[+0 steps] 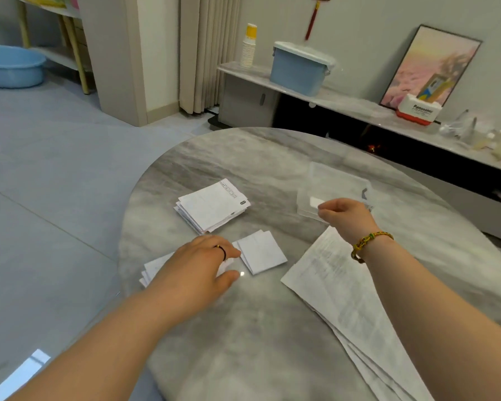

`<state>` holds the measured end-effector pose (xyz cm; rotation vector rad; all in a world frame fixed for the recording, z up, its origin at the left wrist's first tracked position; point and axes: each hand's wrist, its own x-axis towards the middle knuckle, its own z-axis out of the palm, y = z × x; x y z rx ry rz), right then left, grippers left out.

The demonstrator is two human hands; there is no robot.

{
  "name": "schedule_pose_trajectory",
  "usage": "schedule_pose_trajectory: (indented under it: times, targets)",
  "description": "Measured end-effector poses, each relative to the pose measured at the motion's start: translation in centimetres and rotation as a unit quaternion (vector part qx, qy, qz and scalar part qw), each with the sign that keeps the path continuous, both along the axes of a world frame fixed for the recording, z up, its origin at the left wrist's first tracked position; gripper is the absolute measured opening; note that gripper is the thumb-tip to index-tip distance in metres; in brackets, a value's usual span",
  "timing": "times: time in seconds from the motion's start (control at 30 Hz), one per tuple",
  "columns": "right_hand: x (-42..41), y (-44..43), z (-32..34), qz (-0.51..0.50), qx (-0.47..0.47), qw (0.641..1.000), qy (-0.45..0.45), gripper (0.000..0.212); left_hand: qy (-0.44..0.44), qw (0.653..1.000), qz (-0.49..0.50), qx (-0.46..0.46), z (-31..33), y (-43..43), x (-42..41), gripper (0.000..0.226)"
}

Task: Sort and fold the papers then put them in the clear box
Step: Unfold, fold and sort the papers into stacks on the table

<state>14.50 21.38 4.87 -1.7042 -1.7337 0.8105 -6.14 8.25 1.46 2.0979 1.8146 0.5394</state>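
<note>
On the round grey marble table (258, 157) my left hand (197, 267) lies flat with straight fingers on a low stack of folded white papers (154, 270). Just right of its fingertips sits a small folded pair of papers (262, 251). A thicker stack of folded printed sheets (211, 206) lies further back. My right hand (344, 215), with a woven bracelet on the wrist, reaches into the near edge of the clear box (337, 183). Its thumb and forefinger pinch a small folded white paper (315, 202) inside the box. Unfolded printed sheets (344, 299) lie fanned under my right forearm.
Behind the table runs a low TV cabinet (359, 108) with a blue lidded bin (298, 70), stacked paper cups (248, 47), a framed picture (428, 68) and a red-and-white box (418, 111). A blue basin (10, 65) sits on the floor at far left.
</note>
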Motion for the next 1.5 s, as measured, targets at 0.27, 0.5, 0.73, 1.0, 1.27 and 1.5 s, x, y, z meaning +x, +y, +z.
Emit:
schedule_pose_trajectory:
  times: [0.27, 0.5, 0.73, 1.0, 1.27, 1.5]
  targets:
    - [10.9, -6.4, -1.1, -0.067, -0.066, 0.994, -0.059, 0.027, 0.02, 0.996, -0.085, -0.035, -0.6, -0.4, 6.1, 0.039]
    - [14.5, -9.0, -4.2, -0.072, -0.133, 0.984, -0.098, 0.052, 0.099, 0.982, -0.135, -0.093, -2.4, -0.2, 9.1, 0.057]
    - [13.3, -8.3, -4.1, 0.035, -0.149, 0.959, -0.237, 0.072, 0.133, 0.978, -0.134, -0.094, -3.5, 0.2, 9.4, 0.06]
    - [12.7, -8.0, -4.8, 0.06, -0.128, 0.947, -0.289, 0.075, 0.102, 0.988, -0.093, -0.072, -3.7, 0.7, 9.9, 0.057]
    - [13.4, -8.3, -4.9, 0.084, -0.124, 0.952, -0.268, 0.07, 0.109, 0.988, -0.106, 0.002, -4.0, 1.6, 12.3, 0.055]
    - [13.6, -8.6, -5.0, 0.083, -0.119, 0.952, -0.271, 0.066, 0.149, 0.974, -0.137, 0.102, -5.8, 3.1, 12.6, 0.016]
